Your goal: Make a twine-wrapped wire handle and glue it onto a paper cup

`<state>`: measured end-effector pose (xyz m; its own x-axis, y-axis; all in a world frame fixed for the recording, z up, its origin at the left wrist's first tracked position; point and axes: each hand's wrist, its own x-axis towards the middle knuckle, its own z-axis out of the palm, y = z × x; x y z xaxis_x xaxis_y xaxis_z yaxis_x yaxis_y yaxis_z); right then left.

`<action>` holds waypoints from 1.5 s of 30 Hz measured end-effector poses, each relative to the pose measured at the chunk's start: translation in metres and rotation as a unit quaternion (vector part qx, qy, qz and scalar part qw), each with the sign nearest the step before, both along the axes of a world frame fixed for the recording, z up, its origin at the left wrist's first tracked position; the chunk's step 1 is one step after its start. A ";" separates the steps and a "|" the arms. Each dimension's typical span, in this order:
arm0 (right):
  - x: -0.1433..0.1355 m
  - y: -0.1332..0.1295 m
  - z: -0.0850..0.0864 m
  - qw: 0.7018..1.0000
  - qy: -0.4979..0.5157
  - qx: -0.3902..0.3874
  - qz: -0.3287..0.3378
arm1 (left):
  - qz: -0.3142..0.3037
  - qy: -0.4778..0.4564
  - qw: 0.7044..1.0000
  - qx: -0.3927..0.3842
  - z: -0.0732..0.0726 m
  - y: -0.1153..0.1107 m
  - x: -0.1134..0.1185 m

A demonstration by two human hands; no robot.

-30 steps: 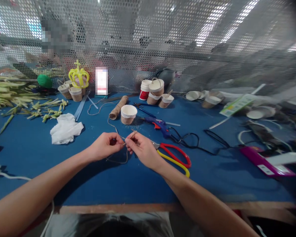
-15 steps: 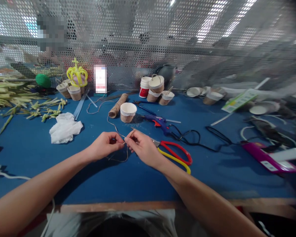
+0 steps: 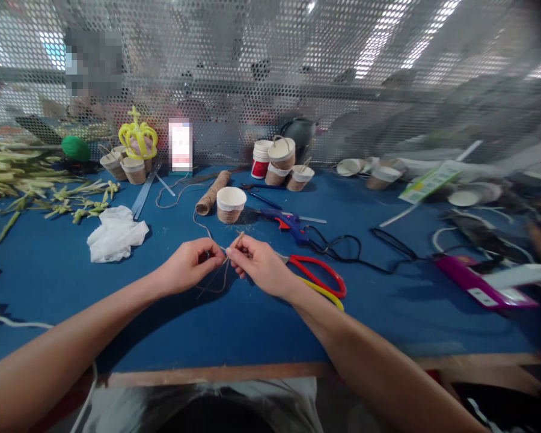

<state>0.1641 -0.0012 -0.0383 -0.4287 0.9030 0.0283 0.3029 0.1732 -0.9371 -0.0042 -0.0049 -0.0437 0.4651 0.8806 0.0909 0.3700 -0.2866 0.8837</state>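
Observation:
Over the middle of the blue table, my left hand (image 3: 193, 263) and my right hand (image 3: 259, 263) meet fingertip to fingertip. Both are closed in a pinch on thin brown twine (image 3: 202, 226), which loops below them. A small pale tip sticks up above my right thumb and finger; what it is I cannot make out. Just beyond my hands, a twine-wrapped white paper cup (image 3: 231, 205) stands upright beside a roll of twine (image 3: 213, 193). Scissors (image 3: 322, 273) with red and yellow handles lie partly hidden behind my right hand.
A blue glue gun (image 3: 288, 224) with a black cord lies right of the cup. Crumpled white tissue (image 3: 117, 234) is at left, near green plant stalks (image 3: 9, 171). Several cups (image 3: 282, 154) and a yellow crown (image 3: 137, 139) stand by the mesh screen (image 3: 234, 78). A purple box (image 3: 482, 281) lies at right.
The whole view has shifted slightly. My hands stay together on the twine, and the loop below them has changed shape. A blurred hand of someone else shows at the right edge.

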 end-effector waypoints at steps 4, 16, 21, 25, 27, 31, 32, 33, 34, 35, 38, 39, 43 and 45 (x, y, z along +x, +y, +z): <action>0.000 -0.001 -0.001 0.999 -0.013 0.046 -0.016 | 0.008 0.005 1.000 -0.005 0.001 0.000 0.000; 0.001 -0.004 0.010 0.999 -0.002 0.045 0.005 | -0.004 -0.016 1.000 -0.011 0.010 -0.005 0.003; 0.001 -0.004 0.010 0.997 -0.008 0.072 -0.016 | 0.018 0.006 0.998 0.054 0.013 -0.006 0.004; 0.001 -0.003 0.007 0.992 -0.035 0.113 -0.041 | 0.025 -0.004 1.000 -0.002 0.018 -0.006 0.006; 0.000 -0.003 0.007 0.990 -0.039 0.122 -0.052 | 0.027 -0.014 0.999 -0.024 0.020 -0.005 0.007; -0.004 -0.003 0.009 0.995 -0.010 0.084 -0.047 | 0.035 -0.041 0.997 -0.046 0.023 -0.004 0.007; -0.005 -0.004 0.011 0.997 0.005 0.063 -0.038 | 0.035 -0.047 0.997 -0.059 0.024 -0.005 0.006; -0.006 -0.003 0.012 0.999 0.022 0.040 -0.029 | 0.032 -0.052 0.995 -0.074 0.024 -0.005 0.004; -0.007 -0.003 0.015 0.999 0.037 0.018 -0.019 | 0.027 -0.060 0.994 -0.093 0.024 -0.005 0.003; -0.008 -0.003 0.017 0.999 0.050 0.001 -0.008 | 0.021 -0.069 0.991 -0.114 0.024 -0.006 0.002; -0.011 -0.001 0.024 0.998 0.061 -0.013 0.020 | 0.002 -0.113 0.979 -0.170 0.021 -0.006 -0.002; -0.013 0.001 0.025 0.998 0.060 -0.009 0.027 | -0.003 -0.135 0.973 -0.186 0.020 -0.006 -0.003; -0.019 0.005 0.024 0.997 0.069 0.000 0.019 | -0.014 -0.204 0.951 -0.232 0.017 -0.004 -0.005; -0.021 0.006 0.019 0.996 0.084 -0.002 0.004 | -0.014 -0.209 0.948 -0.242 0.015 -0.002 -0.006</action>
